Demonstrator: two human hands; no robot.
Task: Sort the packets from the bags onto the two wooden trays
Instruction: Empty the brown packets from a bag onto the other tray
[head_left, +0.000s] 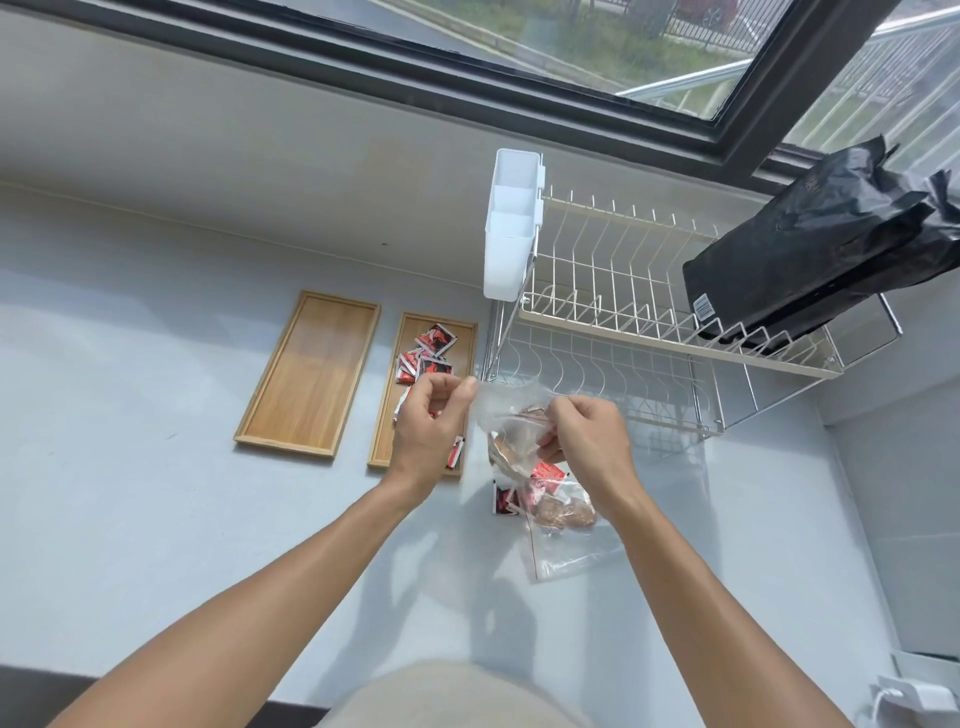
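Both hands raised over the pale worktop (156, 519), just right of the trays. Left hand (431, 426): grip pinching the top edge of a clear plastic bag (511, 415). Right hand (587, 436): grip pinching the same bag's mouth on its right side. Brown packets (506, 452) visible inside the held bag. Second clear bag (566, 540) flat on worktop below, near side, holding red and brown packets. Left wooden tray (311, 374) bare. Right wooden tray (470, 343) carrying red packets (434, 343). Wire dish rack (623, 322) far right, black bag (810, 249) on it.
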